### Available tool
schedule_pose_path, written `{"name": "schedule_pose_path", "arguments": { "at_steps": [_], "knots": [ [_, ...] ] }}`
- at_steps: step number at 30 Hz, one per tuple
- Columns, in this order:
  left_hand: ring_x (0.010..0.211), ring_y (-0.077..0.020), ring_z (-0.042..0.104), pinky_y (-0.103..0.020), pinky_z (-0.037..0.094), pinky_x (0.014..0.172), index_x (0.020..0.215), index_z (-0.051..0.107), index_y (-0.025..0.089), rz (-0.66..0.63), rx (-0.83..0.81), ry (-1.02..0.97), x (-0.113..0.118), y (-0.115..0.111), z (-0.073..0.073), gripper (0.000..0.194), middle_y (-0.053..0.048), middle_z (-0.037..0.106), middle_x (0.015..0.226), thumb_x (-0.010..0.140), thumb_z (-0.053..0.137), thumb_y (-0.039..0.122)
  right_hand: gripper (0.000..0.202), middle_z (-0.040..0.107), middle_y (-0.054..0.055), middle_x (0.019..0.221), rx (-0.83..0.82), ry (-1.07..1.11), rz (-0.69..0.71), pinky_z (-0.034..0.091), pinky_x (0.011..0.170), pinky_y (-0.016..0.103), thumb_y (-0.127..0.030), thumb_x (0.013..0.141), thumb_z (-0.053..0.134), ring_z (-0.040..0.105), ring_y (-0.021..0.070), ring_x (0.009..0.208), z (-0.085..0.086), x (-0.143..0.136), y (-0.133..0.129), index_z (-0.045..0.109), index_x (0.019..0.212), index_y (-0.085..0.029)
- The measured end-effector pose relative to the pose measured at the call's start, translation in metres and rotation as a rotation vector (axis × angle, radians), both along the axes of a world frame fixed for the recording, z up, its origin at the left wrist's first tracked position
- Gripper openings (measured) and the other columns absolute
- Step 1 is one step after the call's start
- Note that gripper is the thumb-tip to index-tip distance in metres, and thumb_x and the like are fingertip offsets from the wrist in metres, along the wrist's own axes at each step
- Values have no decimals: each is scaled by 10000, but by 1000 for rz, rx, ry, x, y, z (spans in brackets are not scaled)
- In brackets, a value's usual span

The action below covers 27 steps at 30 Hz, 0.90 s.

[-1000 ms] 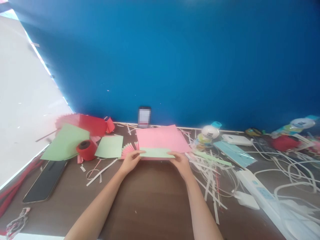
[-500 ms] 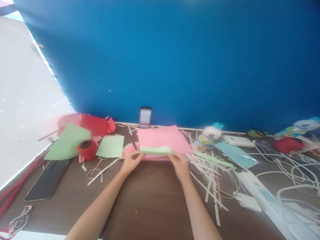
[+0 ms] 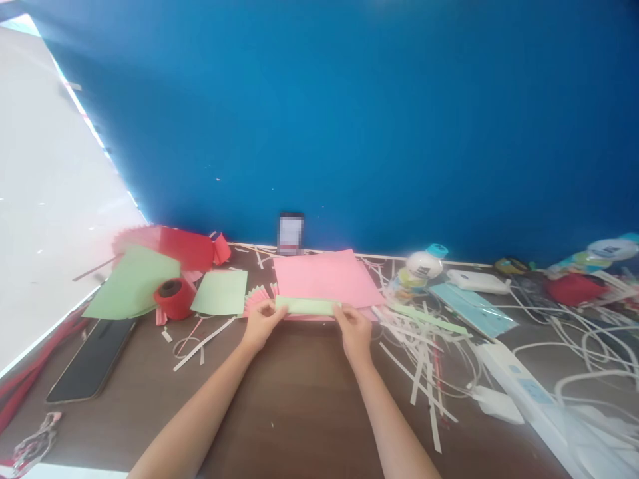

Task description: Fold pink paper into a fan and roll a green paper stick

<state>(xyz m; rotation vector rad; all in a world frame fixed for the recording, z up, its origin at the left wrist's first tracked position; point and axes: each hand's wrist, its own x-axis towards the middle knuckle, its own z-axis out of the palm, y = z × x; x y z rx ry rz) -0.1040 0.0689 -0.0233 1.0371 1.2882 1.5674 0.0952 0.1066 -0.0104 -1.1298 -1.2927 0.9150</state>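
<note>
A narrow folded strip of green paper [image 3: 308,306] stretches level between my two hands, over the near edge of a pink paper sheet [image 3: 324,276]. My left hand [image 3: 262,322] pinches its left end between thumb and fingers. At the right end my right hand [image 3: 353,329] grips it the same way. Beside my left hand lies pink and green pleated paper [image 3: 257,297], partly covered by the fingers. A square green sheet [image 3: 220,293] rests farther left.
On the left are a red roll [image 3: 174,297], large green sheets [image 3: 132,283] and a dark phone [image 3: 92,362]. White paper strips [image 3: 424,372], a bottle [image 3: 419,269], a power strip [image 3: 529,392] and tangled cables [image 3: 589,339] crowd the right. A blue partition [image 3: 349,133] stands behind the brown table [image 3: 294,406].
The green strip has come slightly down and towards me, and more of its front face shows. Both hands keep their pinch on its ends.
</note>
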Motion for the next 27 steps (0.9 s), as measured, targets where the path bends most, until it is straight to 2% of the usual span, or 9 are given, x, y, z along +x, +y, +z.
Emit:
{"name": "schedule_pose_path", "arguments": {
  "at_steps": [4,7,9,13,19,23,27],
  "knots": [
    [576,-99,499,-243,433,585,656,464,180,25,47,-31,3,0,0,244,37,491,599,623,650,333,192,628,26,688,16,29,-31,475,662,300,-342,643,641,584,170,688,1,-6,-3,604,671,-156],
    [709,-115,538,-251,450,657,877,503,191,-38,86,-46,4,1,1,288,1,550,780,651,636,310,265,637,40,770,21,99,-62,486,694,311,-318,617,669,597,170,732,1,-7,-1,590,819,-165],
    [831,-142,544,-270,455,713,940,523,191,-87,82,-29,5,1,1,308,-32,562,906,673,617,314,306,640,62,847,21,110,-54,482,737,326,-310,620,669,599,175,786,0,-7,0,586,877,-165],
    [857,-181,560,-308,462,742,844,597,164,-112,22,28,4,2,0,250,-51,604,862,684,595,357,239,651,67,837,23,62,-44,476,766,344,-322,644,645,605,184,802,1,-5,0,614,817,-161],
    [879,-185,571,-305,436,796,839,631,166,-54,25,143,1,3,1,235,-62,639,896,685,597,340,186,648,41,738,43,16,-38,486,734,341,-325,641,648,609,178,735,4,-4,-2,603,733,-170],
    [817,-189,593,-304,451,759,782,656,161,-42,-22,195,1,3,-1,235,-62,663,836,691,585,366,193,649,47,740,59,-13,-35,489,729,347,-334,644,645,607,180,724,3,-2,-1,603,737,-170],
    [812,-190,595,-293,462,719,821,665,172,-60,-20,308,0,2,-2,244,-59,667,865,706,573,367,184,653,47,775,95,-70,-27,477,759,353,-338,668,623,605,184,756,5,1,-1,620,759,-179]
  ]
}}
